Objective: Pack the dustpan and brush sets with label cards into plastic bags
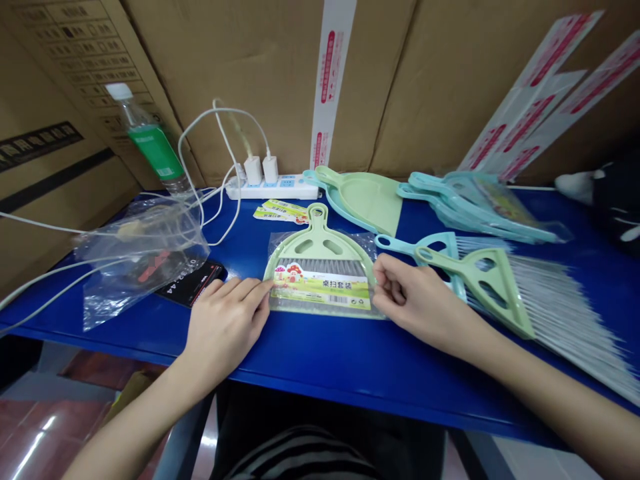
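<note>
A green dustpan (345,248) and a grey-bristled brush (320,267) lie flat together in a clear plastic bag (274,241) in front of me. A printed label card (320,285) with red mushrooms spans the lower part of the set. At the left edge of the bag, my left hand (227,320) has its fingers closed on the plastic beside the card. My right hand (417,297) is curled, with thumb and fingertips pinching the bag's right edge. Its palm side and exact grip are partly hidden.
Loose brushes (487,287) lie right, near my forearm. Behind stand green and blue dustpans (367,197) and a bagged stack (465,200). Spare label cards (283,211), a power strip (300,188), cables, a bottle (155,147) and a plastic bag (135,247) occupy the left.
</note>
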The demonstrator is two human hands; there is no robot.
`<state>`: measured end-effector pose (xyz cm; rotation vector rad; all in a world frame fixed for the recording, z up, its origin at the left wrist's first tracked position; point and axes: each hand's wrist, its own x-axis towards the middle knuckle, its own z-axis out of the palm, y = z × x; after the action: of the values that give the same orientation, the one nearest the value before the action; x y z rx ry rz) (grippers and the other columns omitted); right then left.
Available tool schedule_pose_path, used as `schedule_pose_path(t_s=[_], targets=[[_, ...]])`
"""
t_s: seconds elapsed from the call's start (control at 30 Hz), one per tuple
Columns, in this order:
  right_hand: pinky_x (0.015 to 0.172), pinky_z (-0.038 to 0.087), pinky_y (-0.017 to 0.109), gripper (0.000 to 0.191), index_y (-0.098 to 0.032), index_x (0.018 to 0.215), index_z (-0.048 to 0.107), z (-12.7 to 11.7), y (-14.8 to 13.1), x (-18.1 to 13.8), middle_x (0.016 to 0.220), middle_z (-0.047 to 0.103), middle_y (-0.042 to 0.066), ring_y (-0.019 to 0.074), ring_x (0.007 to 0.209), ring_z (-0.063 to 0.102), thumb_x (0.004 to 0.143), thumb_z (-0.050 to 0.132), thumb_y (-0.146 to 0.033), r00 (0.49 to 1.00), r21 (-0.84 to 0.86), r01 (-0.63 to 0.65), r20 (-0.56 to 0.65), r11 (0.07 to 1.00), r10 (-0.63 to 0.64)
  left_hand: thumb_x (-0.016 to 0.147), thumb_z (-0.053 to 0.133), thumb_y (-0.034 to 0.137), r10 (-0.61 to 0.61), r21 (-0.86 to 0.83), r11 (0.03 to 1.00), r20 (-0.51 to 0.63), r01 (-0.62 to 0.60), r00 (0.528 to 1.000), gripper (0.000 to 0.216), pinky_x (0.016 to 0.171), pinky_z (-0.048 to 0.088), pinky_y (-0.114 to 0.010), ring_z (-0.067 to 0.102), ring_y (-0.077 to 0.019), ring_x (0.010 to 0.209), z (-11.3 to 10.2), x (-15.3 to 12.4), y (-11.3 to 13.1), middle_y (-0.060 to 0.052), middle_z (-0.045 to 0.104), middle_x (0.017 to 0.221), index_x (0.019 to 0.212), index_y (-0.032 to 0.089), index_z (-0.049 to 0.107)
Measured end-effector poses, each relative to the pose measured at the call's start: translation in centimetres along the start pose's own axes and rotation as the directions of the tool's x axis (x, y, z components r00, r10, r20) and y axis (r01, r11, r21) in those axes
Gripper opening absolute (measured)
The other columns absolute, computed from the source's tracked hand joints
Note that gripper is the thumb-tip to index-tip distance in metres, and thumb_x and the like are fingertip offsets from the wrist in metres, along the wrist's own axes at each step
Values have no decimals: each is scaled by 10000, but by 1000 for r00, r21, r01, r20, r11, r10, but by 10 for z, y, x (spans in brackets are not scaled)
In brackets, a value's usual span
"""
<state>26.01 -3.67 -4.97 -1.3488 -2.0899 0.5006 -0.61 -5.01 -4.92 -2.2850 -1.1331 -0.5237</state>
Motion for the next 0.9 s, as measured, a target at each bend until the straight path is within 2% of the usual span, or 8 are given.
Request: schedule_pose_path(t_s=[0.27,0.5,0.67,0.9], targets=[[429,271,242,169,-270,686,307,-2,0,-2,467,357,-109,89,389,336,707,444,-173,997,103,-32,68,994,25,976,459,261,-80,-145,986,21,82,997,329,595,473,-292,649,-161,623,2,2,-3,-5,723,717,733,191,669],[448,260,249,197,-267,674,279,0,-1,-5,469,336,-110,86,408,323,690,452,-174,995,118,-54,88,991,44,909,423,160,-168,-337,923,78,184,983,97,551,457,-233,583,-127,578,4,1,-4,28,617,673,879,200,505],[441,261,247,188,-269,683,278,-2,-2,-5,479,353,-103,92,421,324,732,445,-197,989,160,-82,137,984,61,879,402,126,-167,-391,899,106,195,980,100,519,422,-216,549,-119,547,3,1,-3,52,538,630,862,221,427],[442,303,261,62,-267,793,348,-10,-2,-3,477,412,-101,124,419,365,832,397,-267,977,138,-133,183,981,107,932,365,171,-150,-417,887,143,197,978,76,499,424,-214,580,-120,550,0,-5,-5,25,595,720,897,221,410]])
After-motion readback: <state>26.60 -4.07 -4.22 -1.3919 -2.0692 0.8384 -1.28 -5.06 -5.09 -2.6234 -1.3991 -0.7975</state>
